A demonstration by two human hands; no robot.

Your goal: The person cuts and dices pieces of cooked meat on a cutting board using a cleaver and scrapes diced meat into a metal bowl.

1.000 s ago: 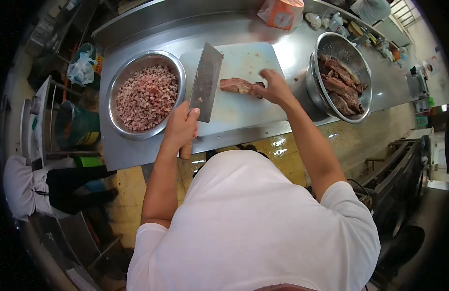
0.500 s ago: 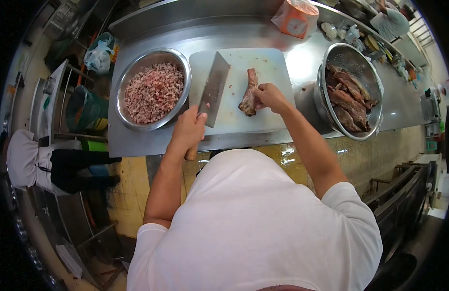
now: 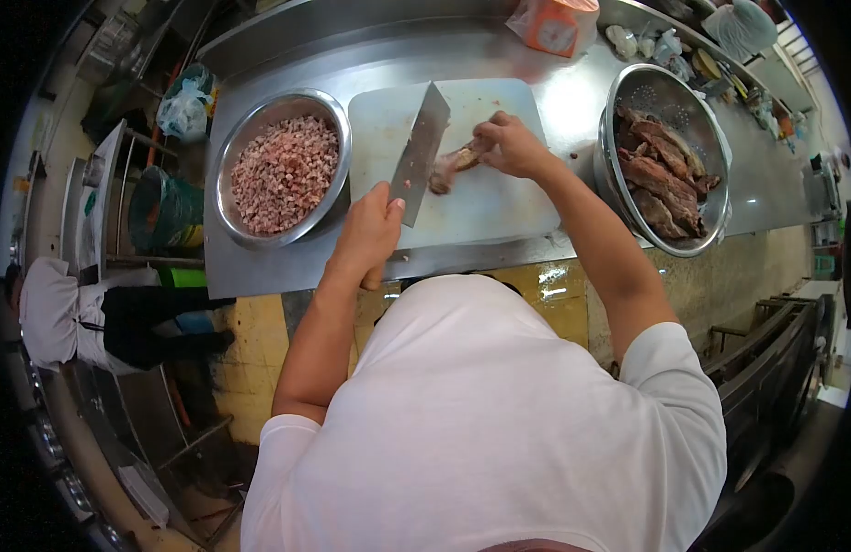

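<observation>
My left hand (image 3: pixel 372 225) is closed round the wooden handle of a large cleaver (image 3: pixel 420 152), its blade pointing away from me over the left part of the white cutting board (image 3: pixel 499 216). Over the board's middle, my right hand (image 3: pixel 510 145) pinches one end of a piece of meat (image 3: pixel 455 167). The meat's free end is blurred and lies just right of the blade; whether they touch is unclear. To the left stands a metal bowl (image 3: pixel 220 184) of diced meat (image 3: pixel 283 175). Larger meat strips (image 3: pixel 664 179) lie in a metal colander (image 3: pixel 625 92) at the right.
An orange scale (image 3: pixel 554 29) in clear plastic stands at the counter's back. Small bags (image 3: pixel 628 41) and other items line the back right edge. At far left are a green bin (image 3: pixel 159 210) and a person in white top and dark trousers (image 3: pixel 53 313).
My right hand closed on the meat, turned it upright, then swung it so its free end points left towards the cleaver. The cleaver stays in my left hand, slightly shifted.
</observation>
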